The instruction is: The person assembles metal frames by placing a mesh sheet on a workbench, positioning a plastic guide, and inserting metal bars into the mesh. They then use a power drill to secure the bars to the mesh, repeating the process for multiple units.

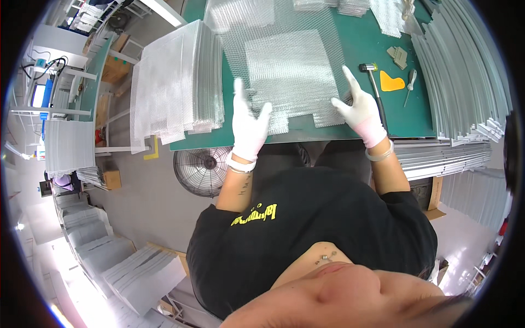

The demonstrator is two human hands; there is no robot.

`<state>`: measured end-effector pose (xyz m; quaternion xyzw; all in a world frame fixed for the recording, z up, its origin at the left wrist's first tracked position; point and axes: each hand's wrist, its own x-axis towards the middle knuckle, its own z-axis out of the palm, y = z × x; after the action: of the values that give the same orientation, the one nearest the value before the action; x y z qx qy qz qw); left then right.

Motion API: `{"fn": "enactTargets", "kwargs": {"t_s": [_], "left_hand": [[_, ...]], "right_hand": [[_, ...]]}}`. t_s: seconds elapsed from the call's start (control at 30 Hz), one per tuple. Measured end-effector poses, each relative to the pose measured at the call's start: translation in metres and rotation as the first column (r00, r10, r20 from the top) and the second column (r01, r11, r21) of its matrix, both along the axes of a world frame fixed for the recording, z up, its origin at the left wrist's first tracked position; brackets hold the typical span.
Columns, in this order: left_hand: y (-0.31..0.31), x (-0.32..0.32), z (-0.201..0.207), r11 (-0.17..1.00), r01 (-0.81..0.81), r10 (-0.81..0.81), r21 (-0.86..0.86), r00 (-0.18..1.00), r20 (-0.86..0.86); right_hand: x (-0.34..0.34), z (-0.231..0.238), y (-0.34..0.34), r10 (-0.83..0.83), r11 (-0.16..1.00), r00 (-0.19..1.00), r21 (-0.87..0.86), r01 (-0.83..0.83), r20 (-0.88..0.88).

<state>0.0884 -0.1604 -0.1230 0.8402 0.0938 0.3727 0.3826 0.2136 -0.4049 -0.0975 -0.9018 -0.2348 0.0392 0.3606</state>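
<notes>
A silver expanded-mesh sheet [290,65] with a notched near edge lies before me, with a larger, darker mesh sheet [232,46] showing around it. My left hand [250,124], in a white glove, is at its left near corner, fingers stretched and thumb apart. At the right side my right hand [361,109], gloved too, has its thumb and index finger spread by the mesh edge. Whether either hand touches the mesh, I cannot tell. Neither hand visibly holds anything.
On the green table [246,141], a mesh stack [175,82] stands left. A hammer [376,90], a yellow scraper [391,82], a screwdriver [410,82] and a beige piece [398,56] lie right, beside stacked thin panels [465,71]. A floor fan [202,170] stands below the table edge.
</notes>
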Motion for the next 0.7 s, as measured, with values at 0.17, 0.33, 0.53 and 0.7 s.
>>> {"fn": "enactTargets", "kwargs": {"t_s": [0.17,0.33,0.53,0.7], "left_hand": [[0.011,0.0,-0.013,0.975,0.014,0.115,0.222,0.823,-0.556],[0.017,0.009,-0.032,0.959,0.072,0.134,0.274,0.739,-0.661],[0.019,0.01,-0.039,0.944,0.094,0.147,0.316,0.737,-0.66],[0.02,0.012,-0.035,0.957,0.091,0.131,0.275,0.71,-0.692]], "right_hand": [[-0.001,-0.025,0.007,0.012,1.0,0.999,0.0,-0.012,-0.035],[-0.004,-0.052,0.008,0.008,0.999,1.0,-0.04,-0.009,-0.023],[-0.007,-0.065,0.005,0.057,0.994,0.996,-0.097,-0.051,0.066],[-0.001,-0.053,0.006,0.083,0.975,0.995,-0.202,-0.094,-0.061]]}}
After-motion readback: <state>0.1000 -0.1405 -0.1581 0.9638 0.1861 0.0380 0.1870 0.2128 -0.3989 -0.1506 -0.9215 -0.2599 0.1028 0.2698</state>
